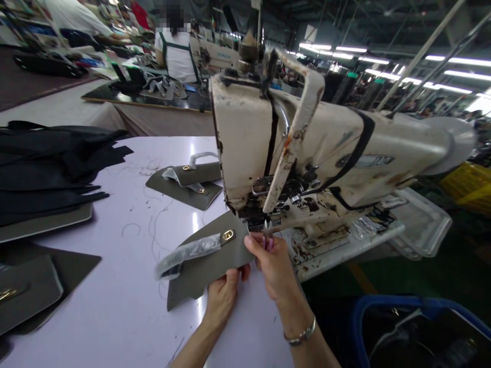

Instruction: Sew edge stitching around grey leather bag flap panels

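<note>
My left hand [223, 295] grips the lower edge of a dark olive bag panel [207, 273], thumb on top and fingers underneath. The panel carries a gold buckle [228, 235] and a handle wrapped in clear plastic [192, 254]. My right hand [273, 263] is closed around small thread snips [267, 232], blades pointing up towards the needle area; its thumb lies at the panel's right corner. Directly above stands a worn cream sewing machine [245, 138], and the panel's far edge lies close under its head. Whether panel and needle touch is hidden.
Another olive panel with handle [192, 179] lies behind on the white table [126, 301]. Dark fabric pieces [46, 168] and more olive panels [57, 291] are stacked at left. A blue-rimmed bin [356, 327] stands lower right. A co-worker [176, 56] sits at the back.
</note>
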A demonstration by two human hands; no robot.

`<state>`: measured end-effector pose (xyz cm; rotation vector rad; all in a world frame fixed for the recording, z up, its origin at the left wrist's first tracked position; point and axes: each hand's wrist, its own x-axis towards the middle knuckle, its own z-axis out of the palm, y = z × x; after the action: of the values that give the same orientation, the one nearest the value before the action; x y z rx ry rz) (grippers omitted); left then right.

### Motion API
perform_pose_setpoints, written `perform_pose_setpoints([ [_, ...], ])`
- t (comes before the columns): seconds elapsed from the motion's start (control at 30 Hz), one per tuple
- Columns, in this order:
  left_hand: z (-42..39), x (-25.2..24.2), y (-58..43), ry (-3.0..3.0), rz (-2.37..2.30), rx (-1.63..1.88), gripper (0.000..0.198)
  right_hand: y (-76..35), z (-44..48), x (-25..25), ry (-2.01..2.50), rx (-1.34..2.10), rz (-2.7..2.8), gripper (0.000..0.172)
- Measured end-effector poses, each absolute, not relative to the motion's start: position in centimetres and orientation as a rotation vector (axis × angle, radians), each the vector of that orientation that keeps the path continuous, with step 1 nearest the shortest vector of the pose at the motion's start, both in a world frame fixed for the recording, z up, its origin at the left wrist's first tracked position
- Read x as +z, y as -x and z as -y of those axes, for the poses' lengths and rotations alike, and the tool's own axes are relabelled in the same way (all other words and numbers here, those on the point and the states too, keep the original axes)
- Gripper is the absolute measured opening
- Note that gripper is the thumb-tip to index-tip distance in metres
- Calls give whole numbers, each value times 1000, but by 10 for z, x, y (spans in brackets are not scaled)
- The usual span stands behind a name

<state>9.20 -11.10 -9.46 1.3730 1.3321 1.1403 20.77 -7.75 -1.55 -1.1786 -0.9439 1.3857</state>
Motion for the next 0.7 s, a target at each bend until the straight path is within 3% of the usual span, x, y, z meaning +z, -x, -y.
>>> perform_pose_setpoints([
  [0.17,109,-97,-92,-1265,-1428,1339,63,-218,76,-20,1158,1450,890,43],
  [0.37,112,-115,-97,-1169,-1384,1331,46,-225,73,-21,1184,1438,907,24],
  [0.57,121,-101,-103,-921,-1325,1395,39,-229,75,-21,1285,1253,1100,26],
  [0.7,117,-90,-100,-1025,-1321,1447,34,-228,73,-14,1298,1210,1158,15],
])
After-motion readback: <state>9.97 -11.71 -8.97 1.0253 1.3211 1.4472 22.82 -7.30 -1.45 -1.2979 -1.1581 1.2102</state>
